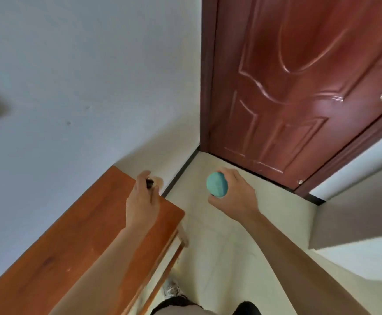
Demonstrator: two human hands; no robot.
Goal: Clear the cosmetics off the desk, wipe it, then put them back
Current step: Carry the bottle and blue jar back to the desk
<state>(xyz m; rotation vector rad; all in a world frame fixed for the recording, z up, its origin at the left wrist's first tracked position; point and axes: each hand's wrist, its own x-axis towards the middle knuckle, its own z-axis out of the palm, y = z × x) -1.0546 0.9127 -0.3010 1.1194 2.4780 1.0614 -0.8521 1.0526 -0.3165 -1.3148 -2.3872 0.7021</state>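
At the desk point(76, 226) corner, left hand point(142, 202) clasps a small dark item point(150, 183) – right hand point(233, 196) wraps a round teal container point(217, 184) over open floor point(226, 235)

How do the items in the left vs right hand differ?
The teal round item in the right hand is far bigger and mostly visible; the dark small item in the left hand is mostly hidden. Teal is held over the floor, dark over the desk corner. Both are gripped.
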